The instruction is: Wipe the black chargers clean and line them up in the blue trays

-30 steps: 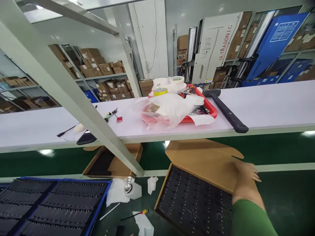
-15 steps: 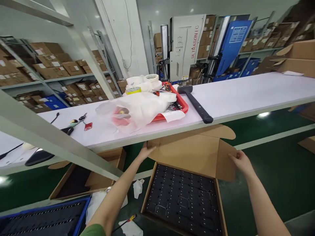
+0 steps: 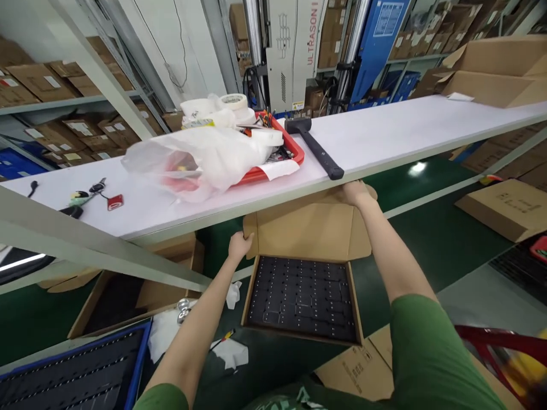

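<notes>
Cardboard box (image 3: 301,296) is sitting open on the green desk (image 3: 427,250) right below me, with a black tray (image 3: 302,296) of small parts filling its bottom and its lid flap (image 3: 307,230) standing up at the far side. Compared with half a second ago, I am seeing my left hand (image 3: 238,246) lower on the flap's left corner, fingers curled around the edge and gripping it. My right hand (image 3: 355,192) is now up at the flap's top right corner, just under the white shelf (image 3: 405,134); earlier it was holding the right side flap farther out. I cannot tell whether those fingers are closed, since the hand is partly hidden by the shelf edge. The view is also tilting further down and right, so my green sleeve (image 3: 427,353) is now filling the lower right.

On the white shelf a black mallet (image 3: 315,147) is lying with its handle reaching the front edge, just beside a red tray (image 3: 277,162) heaped with a white plastic bag (image 3: 200,162) and tape rolls (image 3: 233,101). A red tag with keys (image 3: 102,195) is lying further left. On the desk, a second open box (image 3: 141,296) and a blue tray (image 3: 77,370) are sitting to the left, with crumpled paper scraps (image 3: 233,353) near them. Behind, racks of brown cartons (image 3: 64,136) and a white ultrasonic machine (image 3: 294,51) are lining the room.
</notes>
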`<state>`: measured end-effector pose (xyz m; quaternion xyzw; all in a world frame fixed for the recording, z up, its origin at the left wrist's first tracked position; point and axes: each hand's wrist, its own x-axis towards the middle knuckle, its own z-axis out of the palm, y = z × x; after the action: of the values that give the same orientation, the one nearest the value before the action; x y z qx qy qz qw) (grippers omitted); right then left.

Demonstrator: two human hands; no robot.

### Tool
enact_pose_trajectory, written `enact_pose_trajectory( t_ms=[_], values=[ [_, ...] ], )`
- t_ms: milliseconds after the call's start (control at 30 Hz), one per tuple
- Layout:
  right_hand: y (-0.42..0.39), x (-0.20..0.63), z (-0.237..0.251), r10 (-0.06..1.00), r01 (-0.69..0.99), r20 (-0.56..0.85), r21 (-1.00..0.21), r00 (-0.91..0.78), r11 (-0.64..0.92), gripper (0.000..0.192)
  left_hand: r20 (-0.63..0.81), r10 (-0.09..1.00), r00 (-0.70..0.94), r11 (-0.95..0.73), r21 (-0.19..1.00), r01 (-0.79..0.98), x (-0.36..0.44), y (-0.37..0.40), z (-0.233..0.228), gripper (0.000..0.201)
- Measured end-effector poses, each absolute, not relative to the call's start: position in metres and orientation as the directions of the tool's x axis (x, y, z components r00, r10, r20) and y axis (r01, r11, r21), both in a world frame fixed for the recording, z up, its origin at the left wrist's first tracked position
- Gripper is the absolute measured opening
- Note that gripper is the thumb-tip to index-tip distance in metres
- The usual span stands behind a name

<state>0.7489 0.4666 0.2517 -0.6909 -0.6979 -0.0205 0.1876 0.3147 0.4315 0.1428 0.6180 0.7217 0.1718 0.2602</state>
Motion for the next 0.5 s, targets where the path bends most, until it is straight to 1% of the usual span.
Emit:
enact_pose_trajectory(
  t_ms=[100, 167, 233, 267, 300, 367, 400, 433, 467, 500],
  values=[
    [0.411, 0.742, 0.248, 0.953, 0.972, 0.302, -0.214, -0.028, 0.097, 0.028, -0.147, 0.981, -0.123, 0.186, 0.578, 0.794, 0.311, 0.42, 0.138, 0.029],
    [0.355, 0.736, 0.242, 0.948, 0.968, 0.316, -0.218, -0.048, 0.122, 0.023, -0.13, 0.981, -0.144, 0.194, 0.597, 0.779, 0.309, 0.406, 0.133, 0.03],
    [0.295, 0.734, 0.235, 0.936, 0.964, 0.35, -0.236, -0.029, 0.119, 0.02, -0.115, 0.98, -0.162, 0.198, 0.624, 0.756, 0.306, 0.387, 0.126, 0.03],
    [0.266, 0.736, 0.23, 0.925, 0.963, 0.38, -0.252, 0.007, 0.096, 0.025, -0.111, 0.979, -0.169, 0.2, 0.639, 0.743, 0.303, 0.377, 0.123, 0.029],
    [0.239, 0.739, 0.224, 0.907, 0.96, 0.415, -0.274, 0.068, 0.054, 0.039, -0.108, 0.979, -0.173, 0.201, 0.655, 0.728, 0.301, 0.367, 0.119, 0.029],
    [0.196, 0.753, 0.209, 0.846, 0.935, 0.476, -0.349, 0.241, -0.07, 0.073, -0.107, 0.978, -0.18, 0.203, 0.685, 0.7, 0.296, 0.348, 0.11, 0.029],
    [0.182, 0.762, 0.2, 0.819, 0.909, 0.475, -0.397, 0.321, -0.126, 0.084, -0.107, 0.977, -0.183, 0.204, 0.697, 0.687, 0.294, 0.339, 0.106, 0.029],
    [0.173, 0.771, 0.19, 0.813, 0.882, 0.447, -0.443, 0.374, -0.163, 0.089, -0.106, 0.977, -0.185, 0.205, 0.707, 0.677, 0.292, 0.332, 0.102, 0.029],
    [0.169, 0.778, 0.179, 0.828, 0.856, 0.394, -0.484, 0.398, -0.181, 0.088, -0.104, 0.977, -0.187, 0.204, 0.714, 0.669, 0.291, 0.326, 0.099, 0.029],
    [0.17, 0.784, 0.169, 0.858, 0.833, 0.327, -0.52, 0.397, -0.188, 0.082, -0.103, 0.977, -0.186, 0.203, 0.718, 0.666, 0.29, 0.322, 0.096, 0.03]
  ],
)
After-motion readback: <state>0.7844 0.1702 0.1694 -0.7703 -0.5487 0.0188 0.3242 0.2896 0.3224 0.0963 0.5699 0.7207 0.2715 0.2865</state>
